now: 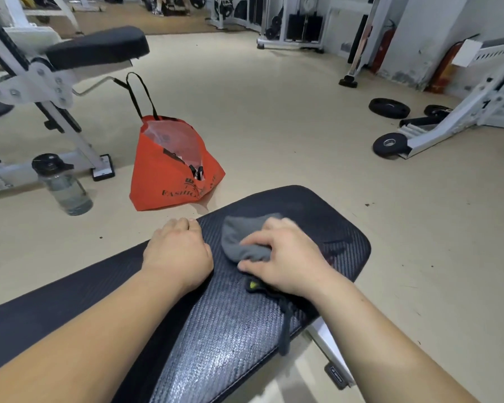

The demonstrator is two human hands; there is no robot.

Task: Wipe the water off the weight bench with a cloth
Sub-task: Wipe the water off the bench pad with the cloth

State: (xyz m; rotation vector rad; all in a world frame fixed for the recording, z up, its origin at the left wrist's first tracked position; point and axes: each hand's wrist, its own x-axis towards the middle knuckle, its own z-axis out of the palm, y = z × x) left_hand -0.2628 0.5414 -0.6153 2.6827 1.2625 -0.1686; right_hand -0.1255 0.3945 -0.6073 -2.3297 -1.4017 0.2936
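A black padded weight bench (pixel 326 210) with a woven texture runs from the lower left to the middle of the view. Its near part shines with a wet film. A bunched grey cloth (pixel 242 237) lies on the pad near the far end, and my right hand (pixel 288 257) presses down on it and grips it. A dark cord from the cloth trails over the bench's right edge. My left hand (pixel 178 251) rests fisted on the pad's left edge, beside the cloth, holding nothing.
An orange tote bag (pixel 169 167) stands on the floor just beyond the bench. A clear water bottle (pixel 61 184) with a black lid stands left of it. A white machine frame (pixel 50 91) is at the left. Weight plates (pixel 389 107) lie at the right.
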